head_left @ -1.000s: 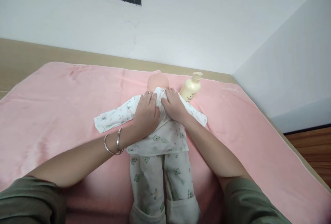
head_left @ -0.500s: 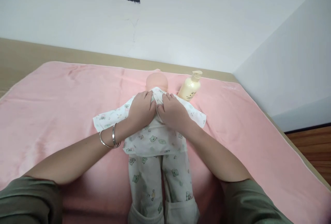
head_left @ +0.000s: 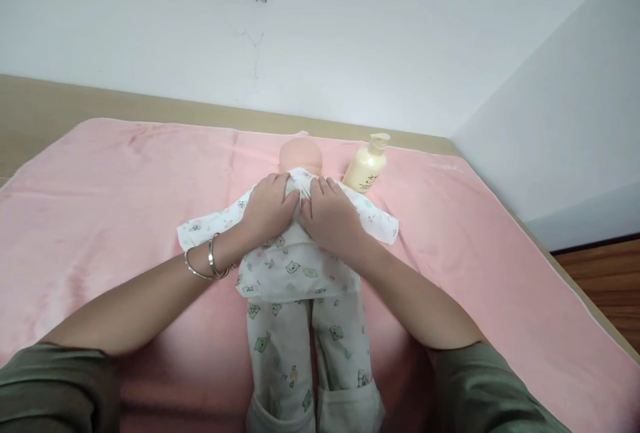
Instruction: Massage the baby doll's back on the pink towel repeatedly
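Yellowish bottle, apparently upright, near doll's head.

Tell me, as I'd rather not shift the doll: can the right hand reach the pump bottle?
Probably yes: the pump bottle is just beyond the right hand, with only a low sleeve between, though that hand must first leave the shirt.

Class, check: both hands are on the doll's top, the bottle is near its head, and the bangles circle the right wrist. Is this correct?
Wrong wrist: the head view shows the bangles on the left wrist. The left hand and right hand are on the doll's top, with the bottle near its head.
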The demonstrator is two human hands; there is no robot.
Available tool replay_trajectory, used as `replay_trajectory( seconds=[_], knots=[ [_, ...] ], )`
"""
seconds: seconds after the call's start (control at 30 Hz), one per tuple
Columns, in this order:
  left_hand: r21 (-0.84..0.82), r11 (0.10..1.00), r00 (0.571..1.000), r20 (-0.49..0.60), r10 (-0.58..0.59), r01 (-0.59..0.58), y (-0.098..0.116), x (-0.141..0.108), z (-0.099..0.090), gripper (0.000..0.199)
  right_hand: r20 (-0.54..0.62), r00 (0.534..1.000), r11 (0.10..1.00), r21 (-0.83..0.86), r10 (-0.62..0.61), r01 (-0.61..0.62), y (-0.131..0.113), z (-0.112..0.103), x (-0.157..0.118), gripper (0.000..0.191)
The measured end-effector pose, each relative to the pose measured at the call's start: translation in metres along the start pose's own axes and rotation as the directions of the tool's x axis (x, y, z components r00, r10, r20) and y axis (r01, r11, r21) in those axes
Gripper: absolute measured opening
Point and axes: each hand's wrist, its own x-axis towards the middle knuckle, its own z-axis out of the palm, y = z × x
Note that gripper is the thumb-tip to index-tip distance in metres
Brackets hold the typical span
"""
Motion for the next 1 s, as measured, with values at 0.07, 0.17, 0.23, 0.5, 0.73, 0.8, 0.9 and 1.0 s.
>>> replay_trajectory(
  seconds=[0.07, 0.17, 0.23, 0.5, 0.73, 0.8, 0.9, 1.0],
  knots=[
    [-0.012, 1.000, 1.000, 0.006, -0.026, 0.026, -0.002, 0.003, 0.001, 0.033, -0.027, 0.999, 1.000, 0.013, -0.016, 0.017, -0.003, 0.000, -0.004, 0.053],
    [0.080, 0.996, 0.999, -0.029, 0.032, -0.029, 0.003, -0.005, 0.003, 0.036, 0.039, 0.999, 0.993, 0.113, 0.015, -0.019, 0.008, -0.001, 0.007, 0.045],
    [0.125, 0.988, 0.993, -0.070, 0.099, -0.089, 0.010, -0.015, 0.004, 0.039, 0.117, 0.991, 0.978, 0.191, 0.065, -0.087, 0.022, 0.000, 0.021, 0.040],
    [0.039, 0.995, 0.991, -0.091, 0.095, -0.092, 0.009, -0.018, 0.008, 0.042, 0.090, 0.992, 0.988, 0.118, 0.090, -0.101, 0.024, 0.007, 0.025, 0.045],
    [-0.054, 0.998, 0.988, -0.152, -0.026, 0.018, 0.000, -0.011, 0.019, 0.038, -0.010, 1.000, 0.992, 0.120, -0.029, 0.030, -0.004, 0.008, -0.003, 0.058],
    [-0.065, 0.998, 0.986, -0.167, -0.017, 0.006, 0.000, -0.013, 0.020, 0.041, 0.022, 1.000, 0.981, 0.193, -0.005, 0.001, 0.002, 0.010, 0.004, 0.057],
    [-0.066, 0.998, 0.984, -0.180, -0.011, -0.001, 0.000, -0.015, 0.021, 0.046, 0.034, 0.996, 0.962, 0.261, 0.080, -0.086, 0.011, 0.014, 0.014, 0.056],
    [-0.070, 0.998, 0.985, -0.174, -0.009, -0.004, -0.001, -0.014, 0.022, 0.049, 0.028, 0.994, 0.958, 0.267, 0.106, -0.109, 0.014, 0.016, 0.016, 0.058]
  ],
)
